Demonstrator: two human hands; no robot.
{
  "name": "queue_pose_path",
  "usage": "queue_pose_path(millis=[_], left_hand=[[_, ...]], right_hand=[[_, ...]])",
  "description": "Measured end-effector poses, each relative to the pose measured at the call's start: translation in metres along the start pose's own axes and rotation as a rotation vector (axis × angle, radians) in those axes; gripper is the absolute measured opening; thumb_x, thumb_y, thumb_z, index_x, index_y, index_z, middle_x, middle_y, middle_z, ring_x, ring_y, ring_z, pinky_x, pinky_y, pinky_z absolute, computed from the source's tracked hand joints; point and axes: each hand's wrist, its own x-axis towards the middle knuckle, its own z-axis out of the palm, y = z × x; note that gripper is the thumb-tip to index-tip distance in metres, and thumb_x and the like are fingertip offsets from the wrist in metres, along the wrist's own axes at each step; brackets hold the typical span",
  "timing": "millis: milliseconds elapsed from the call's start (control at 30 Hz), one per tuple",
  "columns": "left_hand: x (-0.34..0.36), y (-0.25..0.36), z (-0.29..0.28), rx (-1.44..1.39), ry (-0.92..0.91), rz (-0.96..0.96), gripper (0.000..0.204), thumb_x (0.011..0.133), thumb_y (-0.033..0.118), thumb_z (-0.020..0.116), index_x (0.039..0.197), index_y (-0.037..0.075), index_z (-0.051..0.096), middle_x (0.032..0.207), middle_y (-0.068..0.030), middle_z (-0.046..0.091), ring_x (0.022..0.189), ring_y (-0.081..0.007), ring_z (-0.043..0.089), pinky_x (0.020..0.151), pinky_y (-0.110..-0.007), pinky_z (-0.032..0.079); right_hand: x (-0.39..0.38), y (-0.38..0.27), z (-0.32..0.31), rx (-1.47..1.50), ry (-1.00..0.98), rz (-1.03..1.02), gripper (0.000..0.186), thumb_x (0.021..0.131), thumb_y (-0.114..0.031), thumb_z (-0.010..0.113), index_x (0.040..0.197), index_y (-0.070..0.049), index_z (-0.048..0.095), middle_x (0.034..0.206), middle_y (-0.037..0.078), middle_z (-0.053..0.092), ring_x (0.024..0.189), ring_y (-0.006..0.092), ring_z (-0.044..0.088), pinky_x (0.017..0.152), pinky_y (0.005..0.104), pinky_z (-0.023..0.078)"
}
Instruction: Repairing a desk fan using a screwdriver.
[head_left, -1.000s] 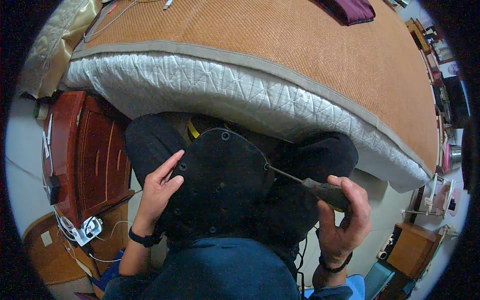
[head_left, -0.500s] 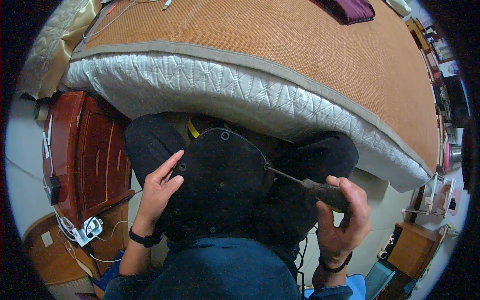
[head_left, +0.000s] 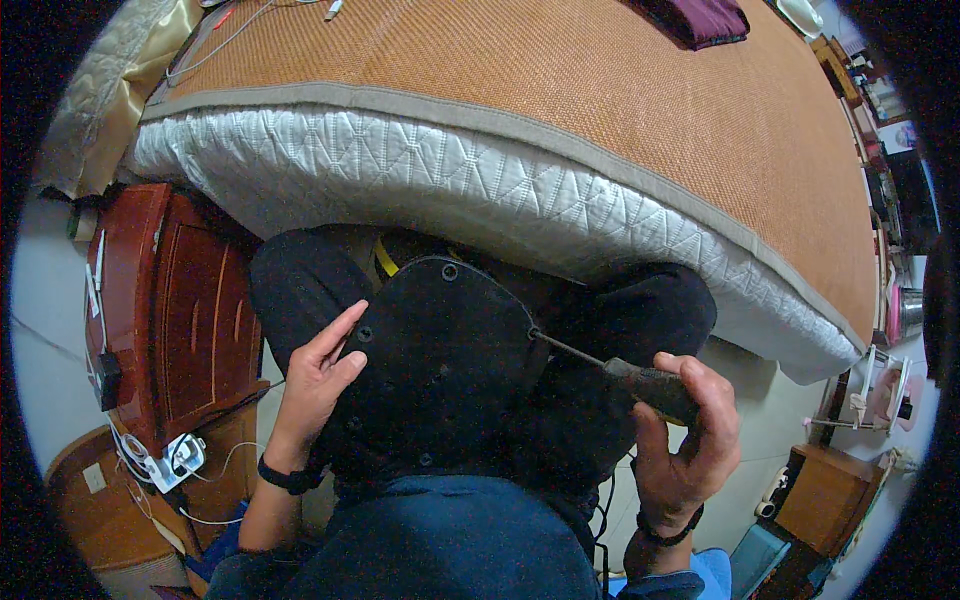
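Note:
A black rounded panel (head_left: 450,360) with several round screw recesses along its edge rests across my lap, between my bent legs. At its left edge lies my left hand (head_left: 322,375), fingers stretched out and thumb apart, the tips touching the rim beside a recess. My right hand (head_left: 690,430) is closed around the thick dark handle of a screwdriver (head_left: 650,388). Its thin shaft slants up to the left, and the tip sits at the recess on the panel's right edge. The bit's end is hidden in that recess. A yellow strip (head_left: 386,258) shows behind the panel.
In front stands a bed with a white quilted side (head_left: 400,150) and a woven tan mat (head_left: 560,90). A red-brown wooden cabinet (head_left: 200,310) is close on the left, with a white power strip (head_left: 182,458) and cables near it. A brown box (head_left: 825,500) stands at right.

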Motion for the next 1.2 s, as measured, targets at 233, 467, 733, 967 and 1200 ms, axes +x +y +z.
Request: queue_pose_path(millis=[233,467,733,967,1200], left_hand=[[0.000,0.003,0.001,0.018,0.007,0.006,0.067,0.096,0.024,0.072,0.151,-0.005,0.047,0.151,-0.0148,0.054,0.139,-0.0209,0.050,0.118,-0.035,0.035],[0.000,0.006,0.001,0.009,0.009,-0.013,0.066,0.096,0.023,0.071,0.151,-0.005,0.048,0.150,-0.0145,0.055,0.138,-0.0206,0.051,0.118,-0.035,0.035],[0.000,0.006,0.000,-0.026,-0.017,-0.009,0.060,0.097,0.007,0.065,0.152,-0.008,0.044,0.153,-0.0164,0.051,0.139,-0.0206,0.051,0.119,-0.034,0.036],[0.000,0.005,0.000,-0.024,-0.021,-0.014,0.060,0.097,0.006,0.065,0.152,-0.008,0.044,0.153,-0.0163,0.052,0.139,-0.0207,0.051,0.119,-0.034,0.036],[0.001,0.002,-0.001,-0.030,-0.020,-0.010,0.060,0.097,0.006,0.065,0.152,-0.008,0.044,0.153,-0.0167,0.051,0.140,-0.0212,0.050,0.120,-0.035,0.036]], right_hand=[[0.001,0.000,0.001,-0.015,0.012,-0.021,0.059,0.075,0.001,0.085,0.128,-0.005,0.059,0.114,0.017,0.074,0.104,0.0346,0.072,0.091,0.0432,0.059],[0.002,-0.001,0.001,0.005,0.021,0.017,0.054,0.077,0.000,0.085,0.125,-0.004,0.062,0.113,0.018,0.075,0.105,0.0348,0.072,0.092,0.0423,0.058],[0.001,-0.001,0.000,0.022,0.020,0.029,0.054,0.076,0.001,0.085,0.125,-0.004,0.062,0.114,0.018,0.075,0.106,0.0337,0.072,0.092,0.0419,0.057],[0.002,-0.001,0.001,0.010,0.018,0.026,0.057,0.075,0.002,0.085,0.126,-0.006,0.061,0.113,0.018,0.074,0.104,0.0341,0.072,0.090,0.0420,0.059],[0.013,-0.008,-0.002,0.025,-0.113,-0.144,0.054,0.073,0.004,0.084,0.122,-0.007,0.064,0.110,0.018,0.072,0.095,0.0322,0.074,0.076,0.0387,0.062]])
